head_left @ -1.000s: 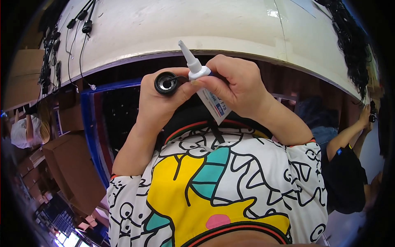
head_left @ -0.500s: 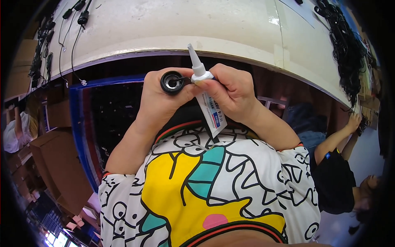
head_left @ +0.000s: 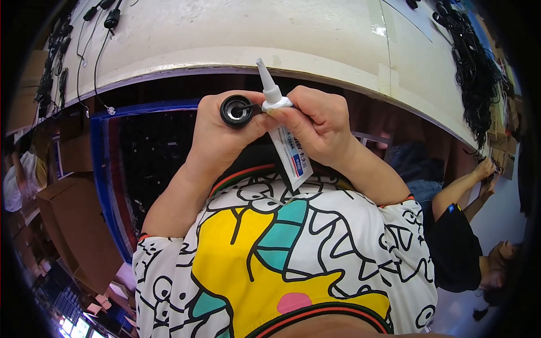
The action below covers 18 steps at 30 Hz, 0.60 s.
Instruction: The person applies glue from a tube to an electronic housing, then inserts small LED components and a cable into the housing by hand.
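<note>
Tube [head_left: 294, 160] first, since it's the main thing here: white, flattish, squared off at the tail, with dark print plus blue and red patches. Up top there's a chunky white collar and a long tapered nozzle [head_left: 269, 84], kinda grayish at the tip. It's held between the two hands in front of the shirt, tilted, nozzle up toward the table [head_left: 225, 34].

Right hand [head_left: 320, 121] is pinching it just below the collar, thumb in front, other fingers curled. Left hand [head_left: 220, 138] is curled around a round black fitting [head_left: 236, 111], open end up, shiny metal inside. Can't tell if the left thumb touches the tube.

Further out, black cables [head_left: 470, 73] pile up at the table's right, and a cardboard box [head_left: 79, 225] sits lower left.
</note>
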Tool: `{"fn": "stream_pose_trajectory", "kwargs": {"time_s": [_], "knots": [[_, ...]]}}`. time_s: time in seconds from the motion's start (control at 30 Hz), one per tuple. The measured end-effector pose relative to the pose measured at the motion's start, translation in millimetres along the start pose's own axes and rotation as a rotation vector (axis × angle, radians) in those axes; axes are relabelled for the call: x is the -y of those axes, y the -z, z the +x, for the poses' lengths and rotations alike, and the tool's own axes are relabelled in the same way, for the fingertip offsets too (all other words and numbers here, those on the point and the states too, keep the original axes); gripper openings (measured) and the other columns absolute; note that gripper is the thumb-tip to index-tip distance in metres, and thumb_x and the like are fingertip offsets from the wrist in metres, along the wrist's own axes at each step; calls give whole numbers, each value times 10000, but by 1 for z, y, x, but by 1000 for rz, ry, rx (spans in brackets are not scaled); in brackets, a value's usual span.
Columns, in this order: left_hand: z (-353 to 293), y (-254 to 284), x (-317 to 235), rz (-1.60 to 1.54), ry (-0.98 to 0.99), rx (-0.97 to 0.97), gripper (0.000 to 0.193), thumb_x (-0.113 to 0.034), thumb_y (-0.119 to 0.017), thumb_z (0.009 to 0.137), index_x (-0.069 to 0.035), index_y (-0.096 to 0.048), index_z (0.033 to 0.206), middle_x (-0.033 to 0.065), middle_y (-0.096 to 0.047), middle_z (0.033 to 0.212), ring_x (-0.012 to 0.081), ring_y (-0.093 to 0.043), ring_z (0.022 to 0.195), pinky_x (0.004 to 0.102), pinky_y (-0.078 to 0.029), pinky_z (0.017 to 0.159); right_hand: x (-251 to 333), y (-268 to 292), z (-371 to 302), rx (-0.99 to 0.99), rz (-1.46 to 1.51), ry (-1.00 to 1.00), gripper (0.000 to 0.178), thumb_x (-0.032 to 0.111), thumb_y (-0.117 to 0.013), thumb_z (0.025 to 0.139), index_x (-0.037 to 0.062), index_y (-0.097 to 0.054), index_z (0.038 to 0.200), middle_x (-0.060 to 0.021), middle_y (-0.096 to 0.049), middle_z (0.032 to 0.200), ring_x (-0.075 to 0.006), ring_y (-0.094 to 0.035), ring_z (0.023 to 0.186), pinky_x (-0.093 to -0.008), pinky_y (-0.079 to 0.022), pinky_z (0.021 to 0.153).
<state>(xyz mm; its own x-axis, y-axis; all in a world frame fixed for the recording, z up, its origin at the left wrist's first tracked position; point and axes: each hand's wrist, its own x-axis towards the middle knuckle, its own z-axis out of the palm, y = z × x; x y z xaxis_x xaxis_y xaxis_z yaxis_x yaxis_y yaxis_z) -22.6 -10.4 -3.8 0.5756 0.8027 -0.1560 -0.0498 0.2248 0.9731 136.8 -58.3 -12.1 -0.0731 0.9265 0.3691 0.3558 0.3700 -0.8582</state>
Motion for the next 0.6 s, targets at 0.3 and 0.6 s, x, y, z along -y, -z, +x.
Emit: {"fn": "stream_pose_trajectory", "kwargs": {"time_s": [0.3, 0.6], "knots": [[1, 7, 4, 7, -12, 23, 230, -90, -691, 682, 43, -597, 845, 44, -596, 705, 75, -550, 664, 192, -434, 606, 1, -3, 4, -1, -23, -23, 199, 82, -606, 758, 17, -476, 622, -77, -432, 524, -158, -413, 427, -243, -329, 396], [12, 4, -9, 22, -111, 11, 257, -124, -687, 717, 11, -610, 921, 24, -615, 767, 68, -548, 689, 194, -453, 653, 7, 19, 42, -184, -157, -4, 209, 182, -602, 780, 9, -541, 680, -99, -503, 533, -152, -478, 438, -257, -375, 413]]}}
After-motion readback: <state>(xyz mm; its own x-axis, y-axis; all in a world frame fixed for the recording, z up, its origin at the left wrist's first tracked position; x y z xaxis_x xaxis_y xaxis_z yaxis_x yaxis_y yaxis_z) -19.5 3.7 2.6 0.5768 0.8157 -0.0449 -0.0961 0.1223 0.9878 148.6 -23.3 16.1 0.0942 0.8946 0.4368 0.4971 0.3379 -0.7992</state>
